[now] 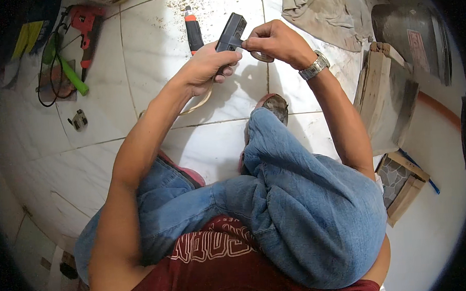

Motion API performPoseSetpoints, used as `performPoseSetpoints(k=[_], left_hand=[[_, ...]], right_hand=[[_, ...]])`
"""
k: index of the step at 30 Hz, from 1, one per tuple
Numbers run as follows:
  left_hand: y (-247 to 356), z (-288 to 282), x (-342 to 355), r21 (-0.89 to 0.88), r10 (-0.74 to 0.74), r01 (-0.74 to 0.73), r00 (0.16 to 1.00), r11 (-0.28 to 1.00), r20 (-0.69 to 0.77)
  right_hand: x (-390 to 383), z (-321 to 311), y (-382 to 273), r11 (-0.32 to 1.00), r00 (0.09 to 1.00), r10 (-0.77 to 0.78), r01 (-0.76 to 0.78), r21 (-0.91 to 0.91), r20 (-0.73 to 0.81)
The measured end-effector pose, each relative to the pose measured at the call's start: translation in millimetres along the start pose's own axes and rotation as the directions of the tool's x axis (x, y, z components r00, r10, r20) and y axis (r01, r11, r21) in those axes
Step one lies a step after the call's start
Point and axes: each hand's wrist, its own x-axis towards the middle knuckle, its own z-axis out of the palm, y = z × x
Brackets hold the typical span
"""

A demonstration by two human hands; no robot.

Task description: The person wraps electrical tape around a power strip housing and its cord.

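White tiled floor: left hand grasps one black block; right hand pinches one tape roll; one red power tool lies leftward.

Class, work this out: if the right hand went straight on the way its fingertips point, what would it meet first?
Probably the black oblong device held in the left hand, just past the dark strip at the right hand; depth is unclear from this single view.
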Motion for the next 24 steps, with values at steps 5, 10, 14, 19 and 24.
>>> performPoseSetpoints(k=[5, 10, 14, 19, 24], left_hand=[[0.4, 0.8, -2.4, -0.091, 0.029, -0.029, 1.000, 0.995, 0.006], [0.0, 1.9, -5.0, -0.147, 0.071, -0.069, 0.997, 0.987, 0.012], [-1.2, 6.5, -8.3, -0.232, 0.125, -0.107, 0.990, 0.967, 0.062], [-2.8, -6.5, -4.6, -0.454, 0.155, -0.057, 0.971, 0.889, 0.183], [-8.4, -6.4, 2.4, -0.345, 0.149, -0.137, 0.989, 0.929, 0.008]], right_hand=[[4.2, 1.4, -1.3, 0.999, 1.000, 0.008, -0.008, 0.046, 0.019], [6.5, 4.1, -9.2, 0.999, 0.999, -0.011, 0.009, 0.053, 0.044], [9.5, 3.4, -12.6, 0.997, 0.997, -0.057, 0.055, 0.046, 0.049], [12.8, 3.6, -20.1, 0.997, 0.995, -0.082, 0.081, 0.011, 0.060], [9.8, 6.1, -16.0, 0.990, 0.994, -0.111, 0.109, -0.084, -0.015]])
